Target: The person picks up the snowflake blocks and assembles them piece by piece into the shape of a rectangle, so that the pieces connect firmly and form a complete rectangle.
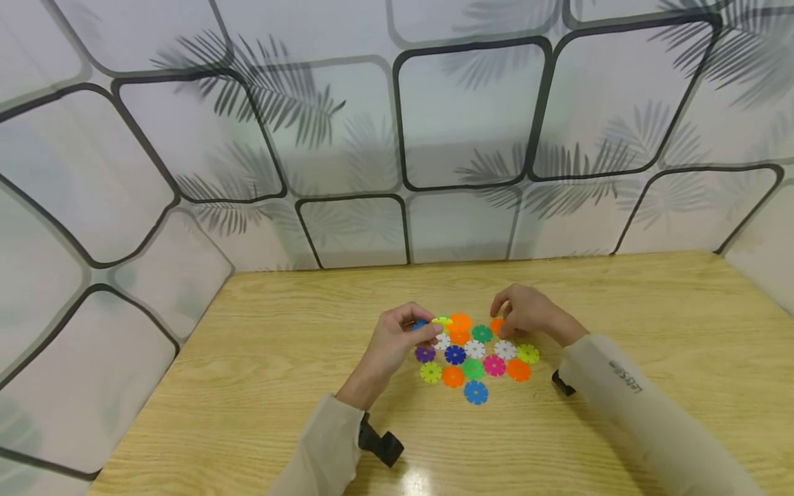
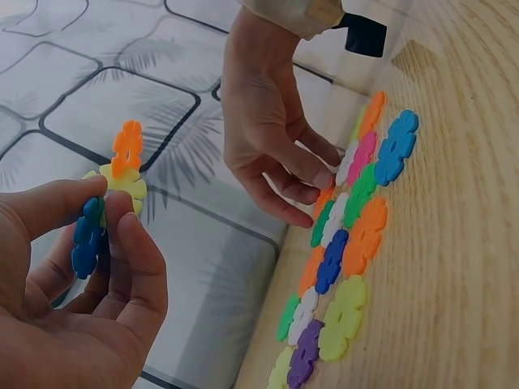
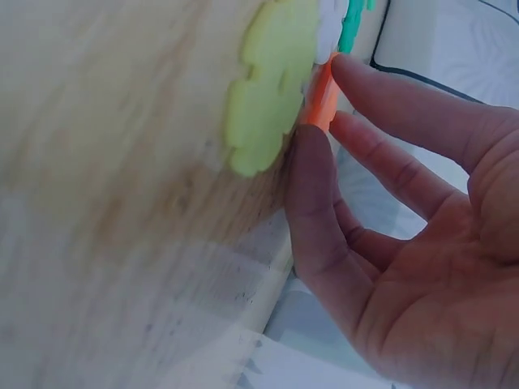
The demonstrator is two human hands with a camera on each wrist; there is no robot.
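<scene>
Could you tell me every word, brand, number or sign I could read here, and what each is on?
"Let'sSlim", as best I can read it, on the right sleeve; the print is small and slanted, so the exact spelling is uncertain.
No other text is readable: I see none on the discs, the table or the backdrop, which shows only lines and leaves.

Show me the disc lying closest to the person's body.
The light-blue disc, just in front of a light-green one; it alone forms the front tip, and every other disc sits farther back.
</scene>
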